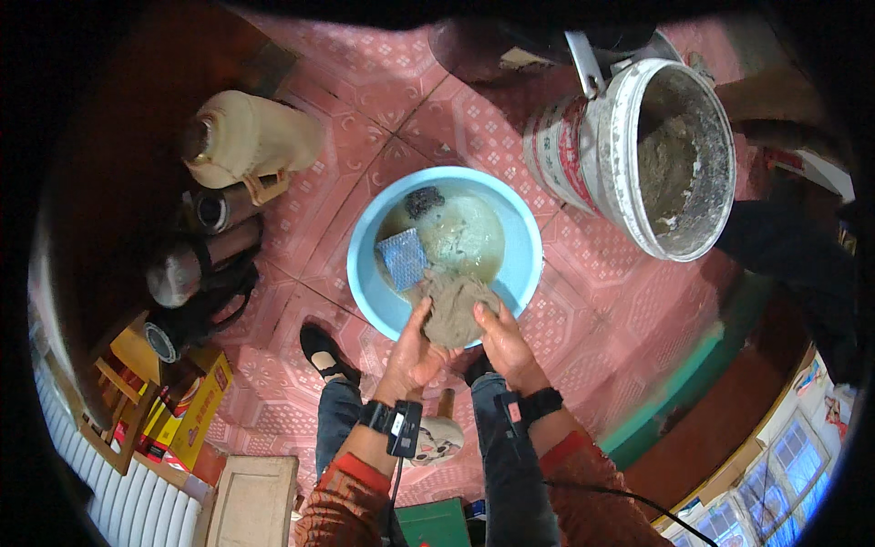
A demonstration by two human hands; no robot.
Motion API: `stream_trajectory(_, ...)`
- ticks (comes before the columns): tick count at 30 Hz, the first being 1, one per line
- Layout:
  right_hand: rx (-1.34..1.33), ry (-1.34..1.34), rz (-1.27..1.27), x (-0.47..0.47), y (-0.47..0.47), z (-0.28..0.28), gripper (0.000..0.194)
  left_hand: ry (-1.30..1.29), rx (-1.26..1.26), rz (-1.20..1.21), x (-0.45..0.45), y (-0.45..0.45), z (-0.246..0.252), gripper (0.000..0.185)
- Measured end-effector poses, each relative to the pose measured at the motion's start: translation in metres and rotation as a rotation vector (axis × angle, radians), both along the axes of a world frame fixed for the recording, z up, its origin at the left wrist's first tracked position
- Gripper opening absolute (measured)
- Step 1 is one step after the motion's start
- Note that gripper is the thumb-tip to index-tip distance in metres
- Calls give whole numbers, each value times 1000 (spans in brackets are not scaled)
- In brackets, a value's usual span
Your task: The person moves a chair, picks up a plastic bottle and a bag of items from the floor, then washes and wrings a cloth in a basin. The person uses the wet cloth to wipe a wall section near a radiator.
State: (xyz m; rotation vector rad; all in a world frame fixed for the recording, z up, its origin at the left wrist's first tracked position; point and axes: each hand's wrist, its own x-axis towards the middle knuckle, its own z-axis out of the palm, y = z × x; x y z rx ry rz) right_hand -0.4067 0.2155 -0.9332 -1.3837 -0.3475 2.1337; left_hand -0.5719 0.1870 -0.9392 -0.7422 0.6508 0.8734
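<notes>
A wet, grey-brown cloth (pixel 456 311) is bunched between my two hands over the near rim of a light blue plastic basin (pixel 362 273). My left hand (pixel 418 355) grips its left side, thumb on top. On the right side, my right hand (pixel 507 342) holds it the same way. Cloudy water (pixel 472 232) fills the bottom of the basin. A blue-and-white sponge pad (pixel 403 258) rests at the basin's left, and a dark scouring ball (pixel 424 202) sits near the far wall. The cloth hides part of the near side.
A white plastic bucket (pixel 615 157) with grey-brown matter inside stands at the far right. To the left are a cream thermos jug (pixel 253 140) and several dark flasks (pixel 232 205). A yellow box (pixel 195 414) stands at the lower left. Pink patterned tiles (pixel 328 225) cover the floor.
</notes>
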Motion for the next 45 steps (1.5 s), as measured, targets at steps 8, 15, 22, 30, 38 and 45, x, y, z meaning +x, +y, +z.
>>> stream_trajectory(8,-95,371,-212,-10,6,59,65,-23,-5,-97,12,-14,63,53)
stream_trajectory(15,-74,-113,61,-20,8,61,36,228,254,-208,16,-40,56,79)
stream_trajectory(22,61,-415,204,-34,6,54,28,641,613,-509,11,-17,44,80)
stream_trajectory(30,411,-753,374,-36,-5,40,32,974,758,-870,26,-16,42,56)
stream_trajectory(38,729,-1063,551,-44,-10,31,33,1156,586,-808,33,-23,39,54)
stream_trajectory(45,371,-691,487,-32,4,43,49,1278,673,-628,27,-24,42,57)
